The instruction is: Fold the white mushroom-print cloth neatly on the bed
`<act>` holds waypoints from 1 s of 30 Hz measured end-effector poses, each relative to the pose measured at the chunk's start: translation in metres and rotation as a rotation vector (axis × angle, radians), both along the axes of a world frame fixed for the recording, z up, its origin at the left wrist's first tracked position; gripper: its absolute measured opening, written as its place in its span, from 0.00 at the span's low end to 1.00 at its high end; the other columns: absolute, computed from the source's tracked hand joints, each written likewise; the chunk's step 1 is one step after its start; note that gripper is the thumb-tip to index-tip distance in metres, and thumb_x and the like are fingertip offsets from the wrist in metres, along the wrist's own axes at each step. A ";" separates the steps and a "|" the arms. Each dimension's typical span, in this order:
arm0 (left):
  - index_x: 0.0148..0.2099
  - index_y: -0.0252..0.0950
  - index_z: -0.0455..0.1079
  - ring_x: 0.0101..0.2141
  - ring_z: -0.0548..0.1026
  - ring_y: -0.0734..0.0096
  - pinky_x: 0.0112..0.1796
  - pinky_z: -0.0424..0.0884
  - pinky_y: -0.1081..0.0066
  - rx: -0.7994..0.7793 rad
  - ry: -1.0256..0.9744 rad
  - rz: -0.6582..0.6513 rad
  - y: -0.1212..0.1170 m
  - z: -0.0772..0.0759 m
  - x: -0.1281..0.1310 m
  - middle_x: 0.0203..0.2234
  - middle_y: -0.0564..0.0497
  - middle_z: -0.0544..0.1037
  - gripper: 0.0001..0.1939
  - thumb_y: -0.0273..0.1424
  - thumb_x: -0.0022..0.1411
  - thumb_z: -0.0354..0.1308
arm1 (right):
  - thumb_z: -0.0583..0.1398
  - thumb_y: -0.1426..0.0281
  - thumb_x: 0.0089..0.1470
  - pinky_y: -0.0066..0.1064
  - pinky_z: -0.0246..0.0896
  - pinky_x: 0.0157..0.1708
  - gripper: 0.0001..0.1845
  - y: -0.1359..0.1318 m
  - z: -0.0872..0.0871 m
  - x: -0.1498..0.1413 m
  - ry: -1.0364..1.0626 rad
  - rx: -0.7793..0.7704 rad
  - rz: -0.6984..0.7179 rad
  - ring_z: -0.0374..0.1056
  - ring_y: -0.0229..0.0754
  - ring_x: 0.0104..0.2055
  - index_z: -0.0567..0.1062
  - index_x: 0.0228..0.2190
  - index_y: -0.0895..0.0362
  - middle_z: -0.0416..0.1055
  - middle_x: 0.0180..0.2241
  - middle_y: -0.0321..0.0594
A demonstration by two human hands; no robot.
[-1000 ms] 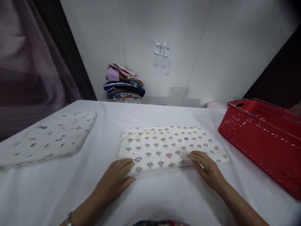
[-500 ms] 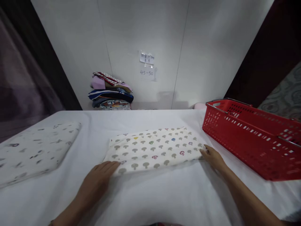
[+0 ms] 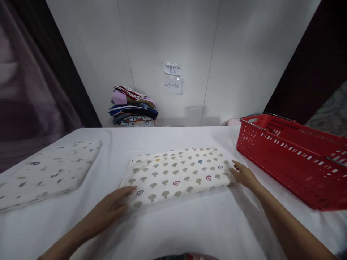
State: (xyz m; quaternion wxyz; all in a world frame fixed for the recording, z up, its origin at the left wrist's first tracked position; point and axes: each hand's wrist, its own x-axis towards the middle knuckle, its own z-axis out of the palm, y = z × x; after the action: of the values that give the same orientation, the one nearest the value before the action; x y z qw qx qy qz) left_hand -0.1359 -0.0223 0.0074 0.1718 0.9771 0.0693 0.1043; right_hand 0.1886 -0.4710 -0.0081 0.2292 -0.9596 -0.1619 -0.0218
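A folded white cloth with a mushroom print (image 3: pixel 176 173) lies flat on the white-covered table (image 3: pixel 189 227), its long side roughly facing me. My left hand (image 3: pixel 115 205) is at the cloth's near left corner, fingers stretched out and touching or just over its edge. At the right end, my right hand (image 3: pixel 244 176) hovers beside the cloth with its fingers apart. Neither hand grips anything that I can see. Another folded white cloth with small dark prints (image 3: pixel 51 171) rests on the left part of the table.
A red plastic basket with metal handles (image 3: pixel 287 162) stands on the right. Beyond the table's far edge rises a stack of folded fabrics (image 3: pixel 132 108) against the white wall. Two paper labels (image 3: pixel 173 86) are taped there, one reading 45-50. A curtain (image 3: pixel 29 90) hangs at left.
Both hands have loosened from the cloth's ends; the right fingers have lifted and spread, and the left hand has shifted slightly outward. The view has turned a little to the left.
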 end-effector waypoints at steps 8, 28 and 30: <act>0.51 0.35 0.67 0.52 0.65 0.62 0.53 0.60 0.62 0.110 -0.035 0.038 -0.011 0.043 0.113 0.51 0.46 0.69 0.21 0.40 0.63 0.44 | 0.53 0.69 0.54 0.39 0.54 0.53 0.22 0.100 0.026 0.035 -0.165 -0.050 0.417 0.61 0.47 0.53 0.68 0.51 0.60 0.66 0.52 0.46; 0.46 0.38 0.68 0.40 0.72 0.60 0.38 0.67 0.68 0.010 0.449 -0.053 -0.017 0.026 0.225 0.44 0.46 0.73 0.21 0.35 0.47 0.54 | 0.64 0.61 0.37 0.36 0.60 0.43 0.31 0.183 0.028 0.086 0.188 -0.466 0.645 0.66 0.53 0.46 0.73 0.46 0.55 0.70 0.46 0.46; 0.42 0.37 0.69 0.36 0.72 0.61 0.34 0.67 0.69 0.016 0.449 -0.060 -0.020 0.028 0.226 0.40 0.46 0.75 0.18 0.33 0.46 0.54 | 0.64 0.62 0.36 0.34 0.61 0.41 0.28 0.184 0.029 0.086 0.204 -0.465 0.645 0.67 0.52 0.44 0.74 0.43 0.55 0.71 0.44 0.45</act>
State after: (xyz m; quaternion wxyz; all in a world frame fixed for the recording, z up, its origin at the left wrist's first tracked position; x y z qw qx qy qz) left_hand 0.0899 -0.0424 0.0350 0.1475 0.9787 0.0759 -0.1206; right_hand 0.2745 -0.2868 0.0211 0.0160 -0.8832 -0.4313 0.1837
